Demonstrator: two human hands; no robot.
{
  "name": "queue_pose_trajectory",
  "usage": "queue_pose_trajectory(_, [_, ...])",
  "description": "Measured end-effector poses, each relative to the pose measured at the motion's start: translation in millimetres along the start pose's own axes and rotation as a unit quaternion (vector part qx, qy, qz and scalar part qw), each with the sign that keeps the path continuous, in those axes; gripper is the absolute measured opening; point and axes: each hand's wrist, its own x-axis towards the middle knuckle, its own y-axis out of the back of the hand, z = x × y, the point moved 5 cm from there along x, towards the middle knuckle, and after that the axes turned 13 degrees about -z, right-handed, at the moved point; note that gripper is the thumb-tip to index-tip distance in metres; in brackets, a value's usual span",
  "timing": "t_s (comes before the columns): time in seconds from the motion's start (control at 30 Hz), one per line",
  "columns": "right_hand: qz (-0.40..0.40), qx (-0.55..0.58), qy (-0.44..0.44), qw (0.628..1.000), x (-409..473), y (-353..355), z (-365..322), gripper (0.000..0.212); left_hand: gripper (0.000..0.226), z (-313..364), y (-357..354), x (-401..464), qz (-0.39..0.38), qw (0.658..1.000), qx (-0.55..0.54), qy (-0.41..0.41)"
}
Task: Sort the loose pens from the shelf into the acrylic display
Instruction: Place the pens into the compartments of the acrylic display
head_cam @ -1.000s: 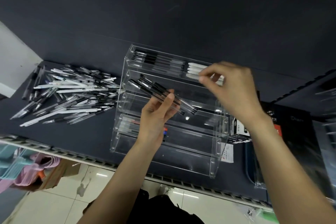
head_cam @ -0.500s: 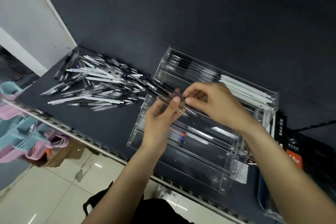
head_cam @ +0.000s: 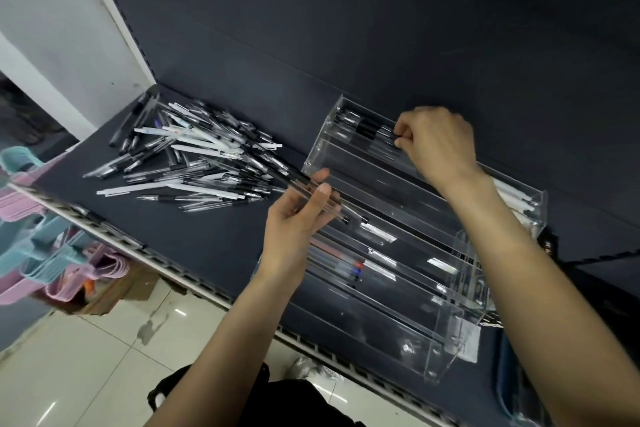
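Observation:
A pile of loose pens (head_cam: 194,163), clear, black and white, lies on the dark shelf (head_cam: 194,239) at the left. To its right stands a tiered clear acrylic display (head_cam: 446,319). My left hand (head_cam: 298,225) is in front of the display's left end, closed around a small bundle of clear black-capped pens (head_cam: 346,215). My right hand (head_cam: 436,146) is over the top tier, fingertips pinched on a clear pen (head_cam: 377,135) lying among the black pens there. White pens (head_cam: 516,198) fill the top tier's right end. A lower tier holds a few pens with red and blue tips (head_cam: 356,267).
A white upright panel (head_cam: 69,45) bounds the shelf on the left. Pink and teal plastic hangers (head_cam: 41,253) hang below the shelf's front edge. Dark packaged goods (head_cam: 595,288) sit right of the display. Tiled floor (head_cam: 86,357) lies below.
My right hand took a pen from the bundle in my left hand and carried it up to the top tier. The view swung left and down.

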Motion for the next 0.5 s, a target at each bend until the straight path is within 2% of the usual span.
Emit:
queue_pose_trajectory(0.1, [0.016,0.008,-0.008,1.000,-5,2,-2,0.014,0.032,2,0,3,-0.011,1.000,-0.005,0.000])
queue_pose_trajectory(0.2, [0.066,0.149,0.045,0.986,-29,19,-20,0.009,0.032,4,-2,5,-0.012,1.000,-0.008,-0.001])
queue_pose_trajectory(0.27, [0.000,0.265,0.083,0.961,-49,20,-40,0.011,0.030,5,-3,5,-0.008,1.000,-0.004,-0.003])
queue_pose_trajectory(0.33, [-0.096,0.304,0.096,0.943,-64,8,-57,0.014,0.027,6,-6,8,-0.010,1.000,-0.003,-0.003])
queue_pose_trajectory(0.37, [-0.118,0.308,0.095,0.939,-69,3,-60,0.014,0.028,6,-8,9,-0.012,1.000,-0.004,-0.003])
queue_pose_trajectory(0.47, [-0.130,0.321,0.083,0.935,-72,-2,-53,0.013,0.045,6,-15,8,-0.023,1.000,-0.007,0.000])
queue_pose_trajectory(0.5, [-0.131,0.325,0.079,0.933,-72,-1,-50,0.013,0.040,6,-17,7,-0.029,1.000,-0.005,0.001])
